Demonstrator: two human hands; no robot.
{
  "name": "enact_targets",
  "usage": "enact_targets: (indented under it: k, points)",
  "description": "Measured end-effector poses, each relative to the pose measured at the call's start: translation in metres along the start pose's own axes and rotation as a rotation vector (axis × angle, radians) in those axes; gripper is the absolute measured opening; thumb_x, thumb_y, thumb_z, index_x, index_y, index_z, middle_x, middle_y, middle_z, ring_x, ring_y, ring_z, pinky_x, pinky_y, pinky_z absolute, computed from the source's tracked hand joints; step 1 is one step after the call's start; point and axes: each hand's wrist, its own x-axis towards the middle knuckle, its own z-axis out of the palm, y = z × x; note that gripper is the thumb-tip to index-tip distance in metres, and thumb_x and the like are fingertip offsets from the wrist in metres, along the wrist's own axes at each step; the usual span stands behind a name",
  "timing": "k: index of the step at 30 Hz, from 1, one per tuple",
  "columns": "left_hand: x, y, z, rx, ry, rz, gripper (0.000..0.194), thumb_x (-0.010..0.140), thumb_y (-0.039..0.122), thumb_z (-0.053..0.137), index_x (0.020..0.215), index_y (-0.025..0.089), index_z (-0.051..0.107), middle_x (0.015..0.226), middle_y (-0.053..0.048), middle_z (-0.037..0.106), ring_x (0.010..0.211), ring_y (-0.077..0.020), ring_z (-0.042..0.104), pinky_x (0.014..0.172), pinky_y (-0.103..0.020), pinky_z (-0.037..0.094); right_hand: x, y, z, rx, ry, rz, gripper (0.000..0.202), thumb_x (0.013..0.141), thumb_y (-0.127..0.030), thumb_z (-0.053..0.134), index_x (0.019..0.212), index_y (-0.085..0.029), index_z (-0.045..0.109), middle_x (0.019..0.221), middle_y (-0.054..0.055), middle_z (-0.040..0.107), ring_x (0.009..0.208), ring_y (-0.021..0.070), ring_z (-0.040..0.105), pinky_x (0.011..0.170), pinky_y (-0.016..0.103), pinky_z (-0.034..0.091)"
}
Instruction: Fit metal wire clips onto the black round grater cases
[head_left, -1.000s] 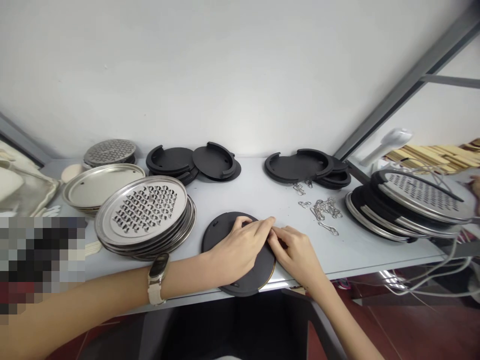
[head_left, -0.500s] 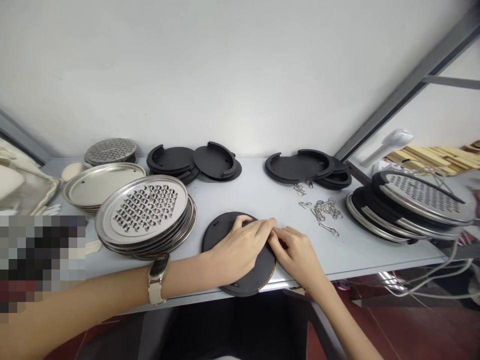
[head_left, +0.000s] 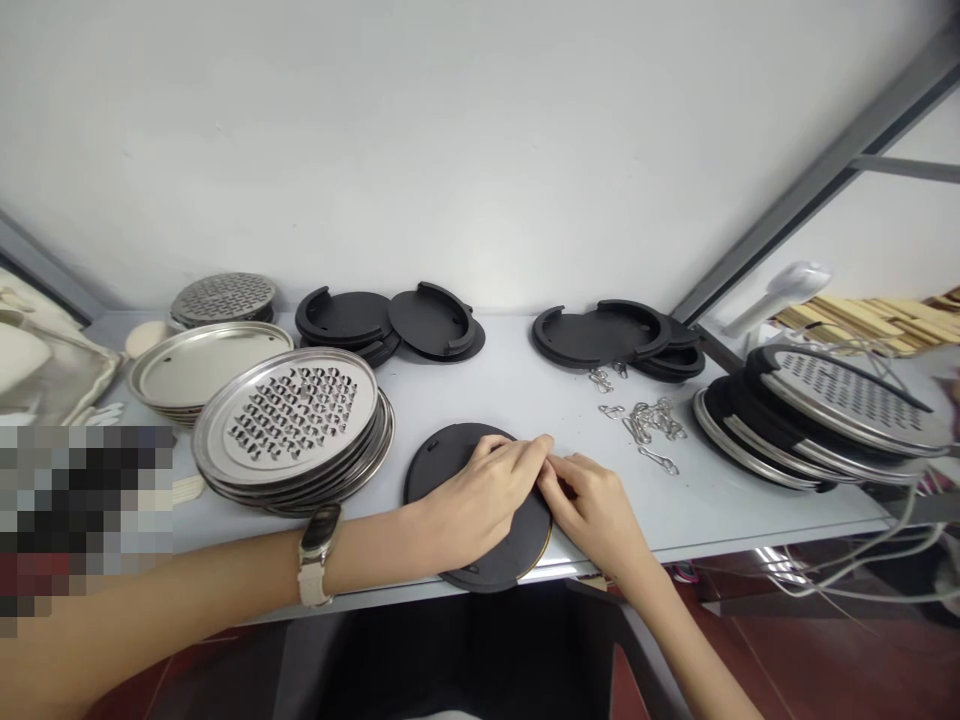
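A round black plastic holder lies flat near the front edge of the table, a thin metallic rim showing along its lower right side. Across it rests my left hand, fingers together and curled at its far right edge. My right hand is closed at the same edge, its thumb and fingertips meeting the left fingers. The fingertips are partly hidden, so anything small between them does not show. Left of the hands is a stack of round metal graters.
Small wire clips lie loose to the right. Black holders and more holders stand along the wall. Assembled graters are stacked at right, by cables and a metal frame. Plain metal discs sit at left.
The fingers of my left hand have drawn in slightly on the black holder. My right hand keeps its place at the edge.
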Motion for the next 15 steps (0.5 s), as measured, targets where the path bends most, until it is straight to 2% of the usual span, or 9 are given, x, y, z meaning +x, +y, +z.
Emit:
enact_targets:
  k: [4, 10, 15]
  points:
    - [0.0005, -0.0002, -0.0021, -0.016, -0.016, -0.013, 0.029, 0.083, 0.007, 0.033, 0.105, 0.009, 0.051, 0.122, -0.018, 0.049, 0.115, -0.0289, 0.045, 0.086, -0.041, 0.037, 0.0003, 0.0, -0.0003, -0.01, 0.002, -0.007, 0.034, 0.095, -0.027, 0.037, 0.065, -0.019, 0.053, 0.057, 0.002, 0.054, 0.056, 0.0152, 0.049, 0.056, 0.026, 0.034]
    - [0.0037, -0.0008, -0.0074, -0.044, -0.043, -0.017, 0.037, 0.084, 0.006, 0.033, 0.118, 0.005, 0.045, 0.121, -0.016, 0.048, 0.109, -0.0265, 0.048, 0.085, -0.039, 0.038, -0.0003, -0.0007, -0.0007, -0.006, -0.013, 0.009, 0.033, 0.094, -0.027, 0.038, 0.066, -0.019, 0.053, 0.058, 0.002, 0.054, 0.057, 0.0152, 0.049, 0.057, 0.026, 0.034]
    - [0.0042, -0.0021, -0.0079, -0.149, -0.044, -0.034, 0.037, 0.083, 0.003, 0.034, 0.118, 0.009, 0.043, 0.116, -0.012, 0.05, 0.108, -0.0229, 0.048, 0.089, -0.037, 0.036, -0.0005, -0.0015, -0.0006, -0.004, -0.012, 0.016, 0.035, 0.095, -0.029, 0.037, 0.064, -0.02, 0.051, 0.057, 0.002, 0.053, 0.057, 0.0155, 0.048, 0.057, 0.026, 0.034]
